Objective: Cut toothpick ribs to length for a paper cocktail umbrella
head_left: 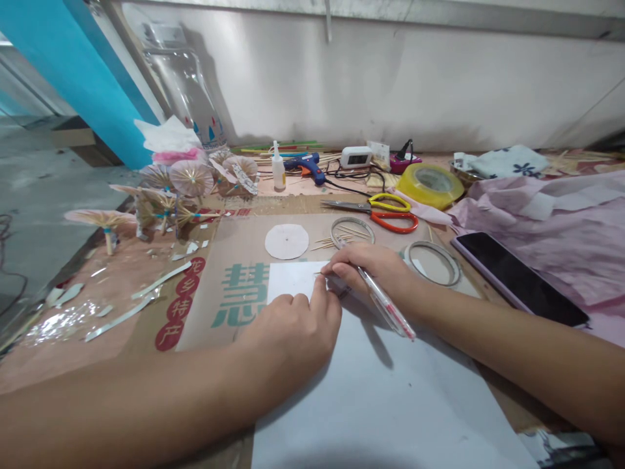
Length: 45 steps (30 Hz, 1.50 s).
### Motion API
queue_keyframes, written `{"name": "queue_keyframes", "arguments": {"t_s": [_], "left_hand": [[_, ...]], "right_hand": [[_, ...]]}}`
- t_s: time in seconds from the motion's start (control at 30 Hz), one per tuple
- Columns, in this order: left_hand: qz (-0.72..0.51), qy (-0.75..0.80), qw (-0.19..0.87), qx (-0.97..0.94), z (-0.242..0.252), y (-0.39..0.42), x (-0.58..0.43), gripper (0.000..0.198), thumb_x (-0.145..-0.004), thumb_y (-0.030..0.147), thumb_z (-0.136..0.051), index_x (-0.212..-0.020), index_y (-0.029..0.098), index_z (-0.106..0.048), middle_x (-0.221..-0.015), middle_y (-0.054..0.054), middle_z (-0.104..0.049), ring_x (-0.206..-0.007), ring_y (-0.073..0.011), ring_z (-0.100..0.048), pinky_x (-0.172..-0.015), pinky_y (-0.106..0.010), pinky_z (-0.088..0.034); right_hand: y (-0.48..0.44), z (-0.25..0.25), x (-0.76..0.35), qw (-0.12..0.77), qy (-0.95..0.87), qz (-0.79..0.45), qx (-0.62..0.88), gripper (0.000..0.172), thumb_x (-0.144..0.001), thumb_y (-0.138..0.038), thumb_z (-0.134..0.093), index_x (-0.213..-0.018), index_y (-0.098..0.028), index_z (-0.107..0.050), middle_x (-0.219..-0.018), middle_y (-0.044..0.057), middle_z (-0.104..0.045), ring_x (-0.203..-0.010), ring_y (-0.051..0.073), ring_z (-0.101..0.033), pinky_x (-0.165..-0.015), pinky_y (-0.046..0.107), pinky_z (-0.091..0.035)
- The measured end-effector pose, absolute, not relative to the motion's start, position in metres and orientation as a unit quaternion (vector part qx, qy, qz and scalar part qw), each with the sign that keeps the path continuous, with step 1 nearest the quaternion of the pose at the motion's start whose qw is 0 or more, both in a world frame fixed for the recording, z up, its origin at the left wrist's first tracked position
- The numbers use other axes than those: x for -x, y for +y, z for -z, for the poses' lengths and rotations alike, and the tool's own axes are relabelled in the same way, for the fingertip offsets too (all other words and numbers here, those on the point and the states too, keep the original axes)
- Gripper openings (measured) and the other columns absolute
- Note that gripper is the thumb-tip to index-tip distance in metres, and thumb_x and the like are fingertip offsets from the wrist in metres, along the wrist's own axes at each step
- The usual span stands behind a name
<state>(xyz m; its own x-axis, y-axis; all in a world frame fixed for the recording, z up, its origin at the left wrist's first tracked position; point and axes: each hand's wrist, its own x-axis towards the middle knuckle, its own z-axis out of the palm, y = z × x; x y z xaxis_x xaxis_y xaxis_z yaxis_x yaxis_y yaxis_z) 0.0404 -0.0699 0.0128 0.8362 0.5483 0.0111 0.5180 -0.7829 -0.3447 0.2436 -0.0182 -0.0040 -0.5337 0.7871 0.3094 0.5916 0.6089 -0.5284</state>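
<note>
A sheet of white paper [381,397] lies across the cardboard in front of me. My left hand [297,326] rests on it with curled fingers, its index fingertip meeting my right fingertips; whatever it grips is hidden. Over the paper, my right hand [364,264] is closed, with a clear pen with a red refill [388,303] held slanting across it. A thin pointed stick [318,272] shows at the fingertips, and I cannot tell which hand pinches it. Just beyond the paper lie a round paper disc [287,242] with a centre dot, and several toothpicks [336,240] by a tape ring [352,229].
Scissors [374,207], yellow tape [430,184], a glue gun [307,166] and a glue bottle [278,169] stand behind. Small paper umbrellas [192,178] crowd the left. To the right are another tape ring [432,263], a phone [520,277] and pink paper [551,228].
</note>
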Motion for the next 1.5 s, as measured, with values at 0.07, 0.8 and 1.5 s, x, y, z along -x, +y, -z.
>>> {"name": "queue_keyframes", "arguments": {"t_s": [0.07, 0.8, 1.5], "left_hand": [[-0.048, -0.284, 0.168, 0.943, -0.012, -0.07, -0.04, 0.043, -0.093, 0.007, -0.042, -0.128, 0.002, -0.066, -0.131, -0.03, -0.067, -0.065, -0.0231, -0.074, -0.049, -0.031, -0.058], [-0.08, -0.332, 0.14, 0.929, -0.015, -0.069, -0.045, 0.046, -0.095, 0.014, -0.047, -0.138, 0.007, -0.06, -0.139, -0.027, -0.063, -0.065, -0.0221, -0.073, -0.051, -0.032, -0.06], [-0.061, -0.323, 0.159, 0.931, -0.009, -0.067, -0.042, 0.045, -0.09, 0.009, -0.053, -0.133, 0.008, -0.064, -0.138, -0.031, -0.062, -0.063, -0.0238, -0.074, -0.049, -0.033, -0.059]], "right_hand": [[-0.019, 0.003, -0.243, 0.266, -0.857, -0.185, 0.402, 0.037, -0.106, -0.043, -0.046, -0.092, -0.019, -0.07, -0.084, 0.005, -0.073, -0.078, 0.018, -0.064, -0.071, 0.03, -0.046], [-0.023, 0.0, -0.239, 0.298, -0.841, -0.191, 0.41, 0.025, -0.103, -0.034, -0.051, -0.093, -0.02, -0.07, -0.086, 0.005, -0.075, -0.08, 0.019, -0.068, -0.073, 0.031, -0.049], [-0.022, 0.004, -0.24, 0.387, -0.756, -0.277, 0.451, 0.015, -0.102, -0.038, -0.054, -0.099, -0.023, -0.056, -0.09, 0.002, -0.063, -0.077, 0.017, -0.064, -0.069, 0.032, -0.049]]}}
